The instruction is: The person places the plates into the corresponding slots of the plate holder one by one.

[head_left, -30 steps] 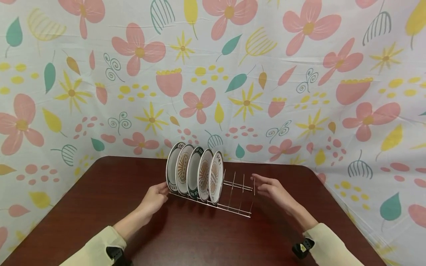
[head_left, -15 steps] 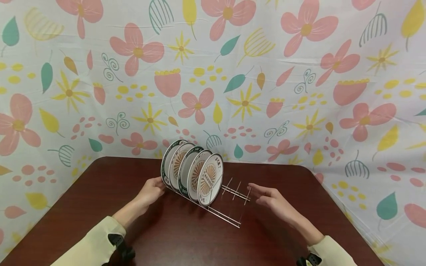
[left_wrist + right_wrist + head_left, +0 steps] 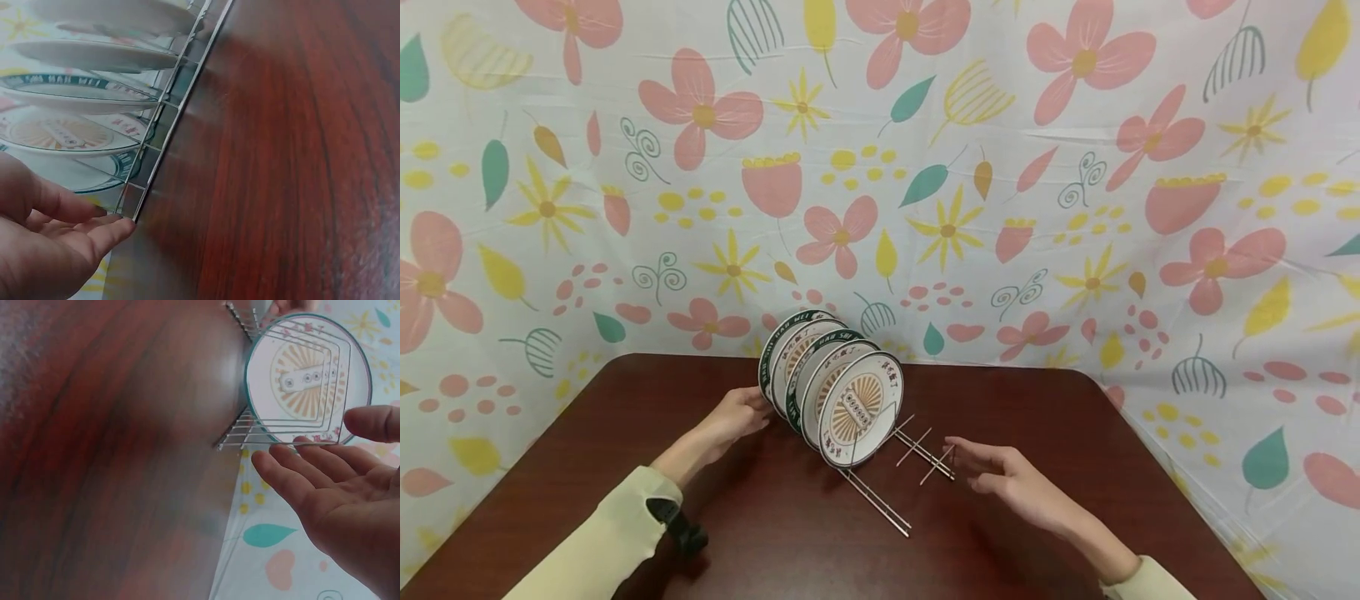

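Observation:
A wire dish rack (image 3: 877,505) stands at a slant on the table, its right end turned toward me. Several white plates (image 3: 867,398) stand on edge in its left part, some with dark green rims, others with an orange sunburst. My left hand (image 3: 737,417) is at the far left end; in the left wrist view its thumb and fingers (image 3: 119,231) pinch the rack's end wire. At the near right end, my right hand (image 3: 1015,483) has its fingers extended against the last upright wire (image 3: 300,443), the thumb held apart. The slots at that end hold no plates.
The rack stands on a dark red-brown wooden table (image 3: 790,533). Behind the table's far edge hangs a white cloth (image 3: 970,250) printed with flowers and leaves. A black strap (image 3: 676,523) is around the left sleeve.
The rack has turned clockwise, its right end swinging toward me and left, so the plates' faces show more. My right hand has come nearer with that end; the left has shifted slightly left.

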Action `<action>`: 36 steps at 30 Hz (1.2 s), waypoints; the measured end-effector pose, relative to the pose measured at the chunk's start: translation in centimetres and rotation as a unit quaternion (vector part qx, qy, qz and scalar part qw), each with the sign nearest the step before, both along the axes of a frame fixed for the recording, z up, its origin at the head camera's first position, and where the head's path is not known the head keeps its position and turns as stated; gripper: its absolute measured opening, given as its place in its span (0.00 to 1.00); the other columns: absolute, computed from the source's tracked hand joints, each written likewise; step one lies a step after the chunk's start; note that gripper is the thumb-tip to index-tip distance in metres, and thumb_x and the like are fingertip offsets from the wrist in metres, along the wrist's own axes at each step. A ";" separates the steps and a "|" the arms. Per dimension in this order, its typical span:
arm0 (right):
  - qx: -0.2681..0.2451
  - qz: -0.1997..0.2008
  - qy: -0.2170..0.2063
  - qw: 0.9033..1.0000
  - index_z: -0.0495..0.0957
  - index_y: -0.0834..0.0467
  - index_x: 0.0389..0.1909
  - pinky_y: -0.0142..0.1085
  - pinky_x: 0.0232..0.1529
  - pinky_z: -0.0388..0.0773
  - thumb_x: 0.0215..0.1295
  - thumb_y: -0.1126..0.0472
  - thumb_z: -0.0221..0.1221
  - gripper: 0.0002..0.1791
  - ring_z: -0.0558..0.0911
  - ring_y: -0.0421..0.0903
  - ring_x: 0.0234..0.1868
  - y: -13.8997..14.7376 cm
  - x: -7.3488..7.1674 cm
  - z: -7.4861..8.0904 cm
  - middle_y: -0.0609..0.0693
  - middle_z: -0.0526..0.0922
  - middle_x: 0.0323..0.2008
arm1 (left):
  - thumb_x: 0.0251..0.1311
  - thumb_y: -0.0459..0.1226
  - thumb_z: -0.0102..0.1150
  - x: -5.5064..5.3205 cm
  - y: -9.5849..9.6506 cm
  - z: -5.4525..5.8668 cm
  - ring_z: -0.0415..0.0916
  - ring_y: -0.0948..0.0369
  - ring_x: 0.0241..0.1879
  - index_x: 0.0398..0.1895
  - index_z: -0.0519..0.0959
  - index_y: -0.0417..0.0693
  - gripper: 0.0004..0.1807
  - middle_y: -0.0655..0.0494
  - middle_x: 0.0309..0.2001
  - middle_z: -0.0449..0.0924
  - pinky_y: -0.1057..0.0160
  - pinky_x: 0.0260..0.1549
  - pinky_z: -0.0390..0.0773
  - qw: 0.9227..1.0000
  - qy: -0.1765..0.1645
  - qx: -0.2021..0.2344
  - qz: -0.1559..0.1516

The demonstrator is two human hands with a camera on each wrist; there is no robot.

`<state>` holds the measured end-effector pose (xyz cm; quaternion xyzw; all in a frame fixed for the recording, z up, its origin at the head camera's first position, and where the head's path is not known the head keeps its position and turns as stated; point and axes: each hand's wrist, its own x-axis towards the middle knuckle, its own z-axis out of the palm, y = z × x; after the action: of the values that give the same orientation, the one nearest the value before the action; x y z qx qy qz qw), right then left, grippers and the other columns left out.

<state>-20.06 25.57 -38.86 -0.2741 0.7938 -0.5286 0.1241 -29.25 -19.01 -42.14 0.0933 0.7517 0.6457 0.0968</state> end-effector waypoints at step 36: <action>-0.023 0.043 -0.068 0.996 0.48 0.67 0.83 0.64 0.76 0.50 0.77 0.65 0.38 0.35 0.52 0.70 0.79 -3.6 -3.2 -0.7 0.69 0.49 0.81 | 0.63 0.41 0.75 15.0 16.5 1.7 0.41 0.37 0.80 0.85 0.40 0.34 0.61 0.35 0.83 0.39 0.32 0.75 0.46 0.996 0.071 -0.014 0.049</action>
<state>-23.23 22.00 -39.56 -0.2744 0.7583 -0.5585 0.1940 -14.24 -2.46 -40.48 0.1006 0.7692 0.6309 0.0134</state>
